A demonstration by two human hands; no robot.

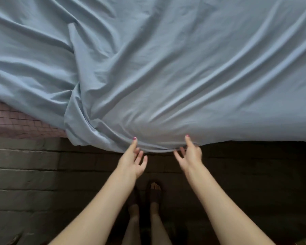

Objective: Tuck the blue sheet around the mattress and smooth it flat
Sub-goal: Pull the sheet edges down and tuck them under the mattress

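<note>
The blue sheet (166, 68) covers nearly the whole mattress, its wrinkled near edge hanging over the side. At the left near corner the pink mattress (16, 121) lies bare. Below the near edge, dark floor (254, 174) is open on both sides of the left hand (132, 161) and right hand (191, 154)

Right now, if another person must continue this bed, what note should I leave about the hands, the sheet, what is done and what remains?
Left hand: open, fingers spread, one fingertip touching the hem of the blue sheet.
Right hand: open, one fingertip on the same hem, nothing gripped.
Sheet: spread over the mattress, heavily wrinkled, bunched in a thick fold near the left; its near edge hangs loose.
Done: sheet laid across the bed.
Left: cover the exposed pink mattress corner at left, tuck the near edge, smooth the creases.
</note>
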